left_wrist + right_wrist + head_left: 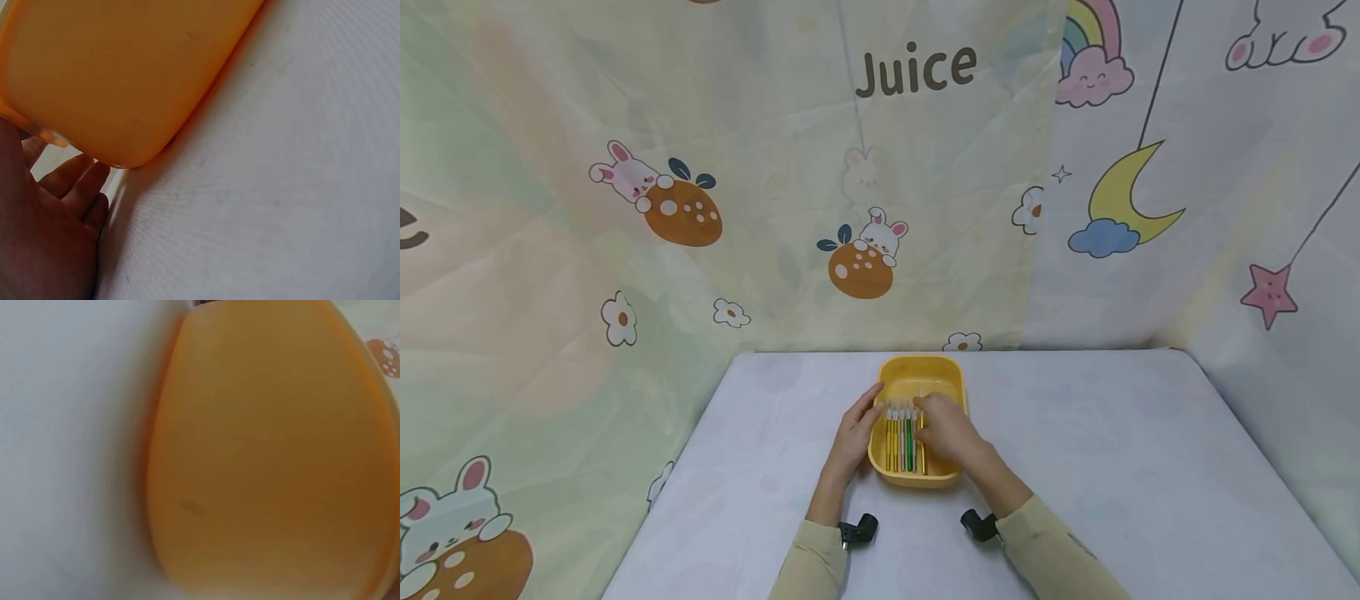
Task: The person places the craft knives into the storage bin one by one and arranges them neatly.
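Observation:
A yellow tray (917, 480) stands on the table with its long sides pointing away from me. In it several slim pen-like sticks (900, 442) lie side by side, mostly yellow and one green, with pale far ends. My left hand (852, 432) rests at the tray's left side, fingers fairly straight along the rim; the left wrist view shows its fingers (81, 187) beside the outer wall. My right hand (950, 429) reaches over the right rim, its thumb and forefinger pinching a thin yellow stick (923, 458) right of the row. The right wrist view shows mostly the tray's outer wall (269, 456).
The white-covered table (1075, 450) extends to both sides of the tray. Printed cloth (775, 167) hangs behind the table and at its left and right. A black wrist camera (859, 531) sits on the left wrist, another camera (979, 526) on the right.

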A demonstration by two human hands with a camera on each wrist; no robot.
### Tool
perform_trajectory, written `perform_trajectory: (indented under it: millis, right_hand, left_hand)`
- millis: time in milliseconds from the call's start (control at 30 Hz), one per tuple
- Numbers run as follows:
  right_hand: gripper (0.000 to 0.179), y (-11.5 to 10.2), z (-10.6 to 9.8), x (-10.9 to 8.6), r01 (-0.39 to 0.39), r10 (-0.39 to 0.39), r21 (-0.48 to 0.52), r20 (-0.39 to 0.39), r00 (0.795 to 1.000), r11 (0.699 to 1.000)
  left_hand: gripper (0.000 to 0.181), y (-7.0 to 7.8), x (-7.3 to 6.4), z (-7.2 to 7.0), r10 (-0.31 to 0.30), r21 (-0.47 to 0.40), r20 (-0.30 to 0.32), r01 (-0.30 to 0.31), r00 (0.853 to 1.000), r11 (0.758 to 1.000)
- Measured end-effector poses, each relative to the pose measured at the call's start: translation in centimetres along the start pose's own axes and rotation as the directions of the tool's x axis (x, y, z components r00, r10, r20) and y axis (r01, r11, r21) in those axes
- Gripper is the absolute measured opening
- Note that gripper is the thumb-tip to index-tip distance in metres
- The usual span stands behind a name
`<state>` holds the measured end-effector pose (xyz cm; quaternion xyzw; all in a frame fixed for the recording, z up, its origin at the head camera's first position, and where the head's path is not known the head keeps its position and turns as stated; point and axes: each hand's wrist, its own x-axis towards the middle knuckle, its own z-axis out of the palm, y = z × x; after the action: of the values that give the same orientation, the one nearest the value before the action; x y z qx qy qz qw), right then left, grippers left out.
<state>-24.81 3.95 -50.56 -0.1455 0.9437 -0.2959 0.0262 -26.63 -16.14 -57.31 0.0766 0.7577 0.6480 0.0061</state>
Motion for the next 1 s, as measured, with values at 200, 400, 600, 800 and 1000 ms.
perform_trajectory:
  millis: [200, 400, 600, 800, 1000]
  right_hand:
    - [0.056, -0.03, 0.34, 0.43, 0.000, 0.001, -0.029, 0.022, 1.000, 1.000]
    - [0.055, 0.04, 0.48, 0.70, -0.024, 0.026, -0.038, 0.057, 0.998, 0.999]
    - [0.056, 0.02, 0.70, 0.89, -0.054, 0.055, -0.016, 0.091, 0.994, 0.998]
    - [0.057, -0.03, 0.88, 0.94, -0.068, 0.068, -0.002, 0.104, 0.992, 0.998]
    - [0.052, -0.02, 0.90, 0.87, -0.062, 0.062, -0.007, 0.114, 0.992, 0.998]
  left_hand:
    - [0.046, 0.17, 0.02, 0.03, -0.004, 0.003, 0.000, 0.004, 1.000, 1.000]
    - [0.045, 0.00, 0.06, 0.01, 0.000, 0.000, 0.001, 0.000, 1.000, 1.000]
    - [0.044, 0.07, -0.05, 0.01, -0.001, -0.008, 0.000, 0.001, 1.000, 1.000]
    - [0.044, 0.01, 0.01, 0.00, 0.001, -0.001, -0.001, -0.001, 1.000, 1.000]
    - [0.044, -0.08, 0.07, -0.03, 0.000, -0.004, -0.001, 0.000, 1.000, 1.000]
